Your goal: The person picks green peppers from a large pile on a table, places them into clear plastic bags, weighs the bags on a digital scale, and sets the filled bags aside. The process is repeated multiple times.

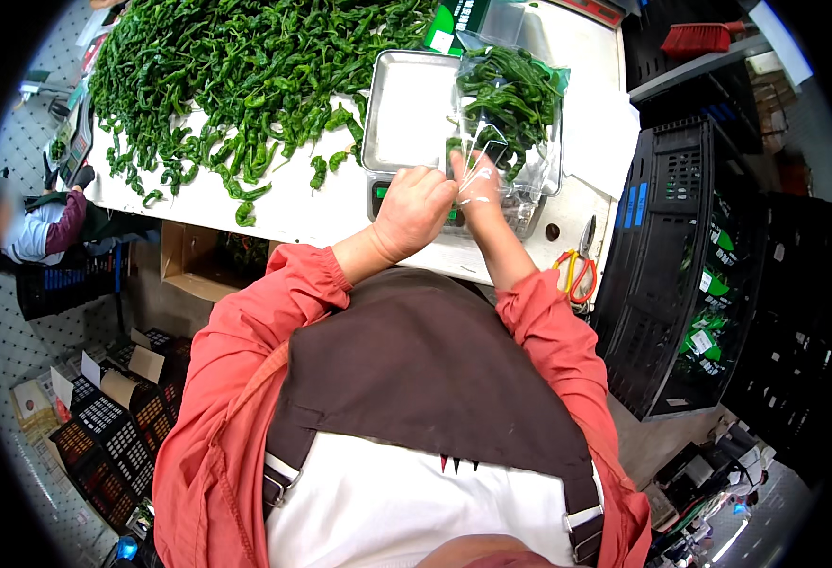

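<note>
Clear plastic bag with green peppers [512,89] lies over the right part of a metal tray [380,106], which rests on a scale [375,202]. My right hand [478,181] is at the bag's near end, partly behind clear film; whether its fingers grip the film is not plain. Close on its left, my left hand [416,206] is curled, its fingertips near the bag's edge; what it holds, if anything, is hidden. A large heap of wrinkled green peppers [245,78] covers the far left of the white table [302,220].
Scissors with red and yellow handles [578,273] lie at the table's right edge. Black plastic crates [661,263] with bagged greens stand to the right. A cardboard box [195,273] is below the table. A co-worker [39,227] is at the far left.
</note>
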`<control>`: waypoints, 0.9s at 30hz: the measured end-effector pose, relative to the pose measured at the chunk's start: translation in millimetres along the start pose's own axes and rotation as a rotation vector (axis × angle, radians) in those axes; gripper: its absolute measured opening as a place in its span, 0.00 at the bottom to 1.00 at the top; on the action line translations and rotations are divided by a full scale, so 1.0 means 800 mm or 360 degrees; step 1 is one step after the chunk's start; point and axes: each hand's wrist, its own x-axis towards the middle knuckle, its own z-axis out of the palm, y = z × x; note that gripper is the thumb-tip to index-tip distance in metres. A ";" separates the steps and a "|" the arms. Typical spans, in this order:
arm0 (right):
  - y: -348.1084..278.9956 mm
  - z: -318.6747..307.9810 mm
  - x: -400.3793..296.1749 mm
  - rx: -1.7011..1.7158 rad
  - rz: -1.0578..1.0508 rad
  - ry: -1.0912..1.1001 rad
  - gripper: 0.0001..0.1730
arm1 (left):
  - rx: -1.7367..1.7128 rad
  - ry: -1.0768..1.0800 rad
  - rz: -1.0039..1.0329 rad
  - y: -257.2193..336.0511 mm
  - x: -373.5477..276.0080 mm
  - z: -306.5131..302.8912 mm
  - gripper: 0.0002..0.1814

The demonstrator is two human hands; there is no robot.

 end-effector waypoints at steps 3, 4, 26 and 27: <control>-0.029 -0.010 0.018 0.1024 0.0677 -0.0295 0.18 | -0.0066 -0.0027 0.0031 0.005 -0.001 0.004 0.10; -0.042 -0.012 0.016 0.1119 0.0744 -0.0356 0.18 | -0.0104 -0.0005 0.0053 0.007 0.000 0.006 0.11; 0.052 -0.140 -0.152 -0.0611 -0.0564 -0.0012 0.23 | -0.0260 -0.0418 -0.0651 -0.006 -0.074 -0.020 0.19; 0.058 -0.153 -0.162 -0.0561 -0.0324 0.0025 0.26 | -0.0381 -0.0450 -0.0828 -0.005 -0.075 -0.022 0.20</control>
